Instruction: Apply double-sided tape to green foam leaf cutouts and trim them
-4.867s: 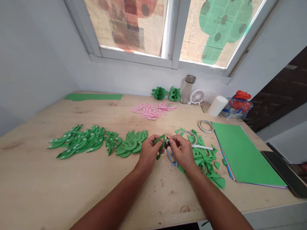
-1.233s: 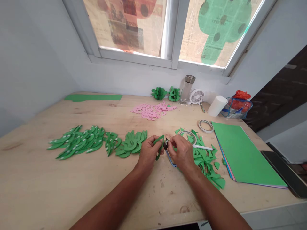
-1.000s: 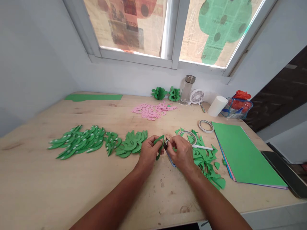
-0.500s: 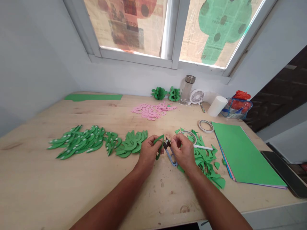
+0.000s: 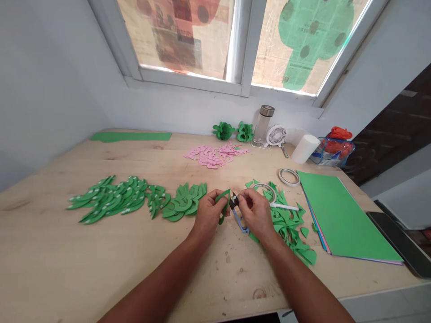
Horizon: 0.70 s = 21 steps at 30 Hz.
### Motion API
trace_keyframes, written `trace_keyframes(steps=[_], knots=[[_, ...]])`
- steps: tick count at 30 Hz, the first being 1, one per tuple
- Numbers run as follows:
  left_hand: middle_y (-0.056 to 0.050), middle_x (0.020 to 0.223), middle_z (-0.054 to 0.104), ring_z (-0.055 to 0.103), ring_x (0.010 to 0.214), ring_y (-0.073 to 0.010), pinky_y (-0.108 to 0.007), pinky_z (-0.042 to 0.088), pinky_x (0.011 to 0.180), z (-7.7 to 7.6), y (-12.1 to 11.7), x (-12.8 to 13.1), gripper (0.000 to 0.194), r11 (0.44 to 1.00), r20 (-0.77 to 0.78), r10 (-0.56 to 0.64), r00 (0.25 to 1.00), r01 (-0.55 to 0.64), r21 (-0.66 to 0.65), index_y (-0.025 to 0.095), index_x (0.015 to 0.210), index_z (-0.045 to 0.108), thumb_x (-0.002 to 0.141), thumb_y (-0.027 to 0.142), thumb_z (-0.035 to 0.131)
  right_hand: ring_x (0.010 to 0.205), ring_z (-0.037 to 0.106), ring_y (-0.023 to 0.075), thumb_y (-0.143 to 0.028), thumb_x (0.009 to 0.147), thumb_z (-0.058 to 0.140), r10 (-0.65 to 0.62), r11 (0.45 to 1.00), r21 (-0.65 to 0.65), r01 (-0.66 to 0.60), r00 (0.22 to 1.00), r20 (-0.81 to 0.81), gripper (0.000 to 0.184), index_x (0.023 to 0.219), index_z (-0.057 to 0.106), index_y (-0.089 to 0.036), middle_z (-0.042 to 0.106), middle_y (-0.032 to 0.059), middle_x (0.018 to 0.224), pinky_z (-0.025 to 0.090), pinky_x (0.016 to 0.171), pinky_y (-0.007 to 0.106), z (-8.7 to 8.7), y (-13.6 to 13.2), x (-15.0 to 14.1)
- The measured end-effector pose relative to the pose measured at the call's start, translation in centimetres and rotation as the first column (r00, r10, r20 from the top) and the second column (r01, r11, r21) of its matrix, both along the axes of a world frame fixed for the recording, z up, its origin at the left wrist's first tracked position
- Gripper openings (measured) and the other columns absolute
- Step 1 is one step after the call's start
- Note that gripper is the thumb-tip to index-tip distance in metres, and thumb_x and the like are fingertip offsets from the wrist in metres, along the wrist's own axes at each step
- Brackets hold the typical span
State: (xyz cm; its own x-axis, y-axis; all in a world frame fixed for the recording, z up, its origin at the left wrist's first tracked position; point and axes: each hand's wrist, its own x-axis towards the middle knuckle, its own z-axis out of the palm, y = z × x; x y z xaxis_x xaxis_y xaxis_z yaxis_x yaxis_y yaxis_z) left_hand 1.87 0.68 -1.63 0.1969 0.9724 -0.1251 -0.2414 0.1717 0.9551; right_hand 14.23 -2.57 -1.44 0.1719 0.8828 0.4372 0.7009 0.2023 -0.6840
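My left hand (image 5: pixel 211 213) is closed in a pinch on a green paper cutout (image 5: pixel 222 195), a curved strip standing up between the thumb and fingers. Just to its right, my right hand (image 5: pixel 255 211) has thumb and forefinger pressed together; whatever they pinch is too small to make out. Between the hands is a pair of scissors (image 5: pixel 239 220) with blue handles and dark blades, partly covered by my right hand. Left of my left hand lie stacked green petal-like cutouts (image 5: pixel 183 202). Farther left, more green cutouts (image 5: pixel 111 197) carry small white patches.
Green paper scraps (image 5: pixel 289 229), a white pen (image 5: pixel 284 207) and tape rolls (image 5: pixel 288 177) lie right. Beyond them are green sheets (image 5: pixel 346 220) and a black phone-like slab (image 5: pixel 400 244). Pink cutouts (image 5: pixel 212 157), a glass bottle (image 5: pixel 262 128) and a small fan (image 5: pixel 276 135) stand farther back.
My right hand has shifted very slightly left, toward the green cutout. My left hand keeps its place, still pinching the cutout.
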Motion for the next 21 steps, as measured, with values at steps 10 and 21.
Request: trace_keyframes(steps=[10,21], knots=[[0.005,0.042,0.048,0.043,0.039,-0.0081,-0.019,0.031,0.041,-0.01,0.03,0.03,0.017,1.000,0.004,-0.004,1.000,0.004,0.003,0.017,0.063,0.053,0.064,0.030,0.063,0.055,0.050,0.0109,-0.018,0.076,0.049,0.035,0.999,0.019,-0.034,0.998,-0.049,0.010,0.078,0.059,-0.018,0.060,0.0001,0.069,0.040,0.054,0.022,-0.17,0.07,-0.08],[0.005,0.043,0.048,0.043,0.041,-0.0077,-0.019,0.031,0.041,-0.32,-0.01,-0.07,0.015,1.000,0.018,-0.010,1.000,0.010,0.028,0.016,0.064,0.053,0.067,0.028,0.062,0.057,0.051,0.0112,-0.015,0.074,0.051,0.067,0.998,-0.012,-0.068,0.994,-0.086,0.012,0.081,0.061,-0.017,0.060,0.0006,0.071,0.040,0.056,0.022,0.11,-0.04,-0.22]])
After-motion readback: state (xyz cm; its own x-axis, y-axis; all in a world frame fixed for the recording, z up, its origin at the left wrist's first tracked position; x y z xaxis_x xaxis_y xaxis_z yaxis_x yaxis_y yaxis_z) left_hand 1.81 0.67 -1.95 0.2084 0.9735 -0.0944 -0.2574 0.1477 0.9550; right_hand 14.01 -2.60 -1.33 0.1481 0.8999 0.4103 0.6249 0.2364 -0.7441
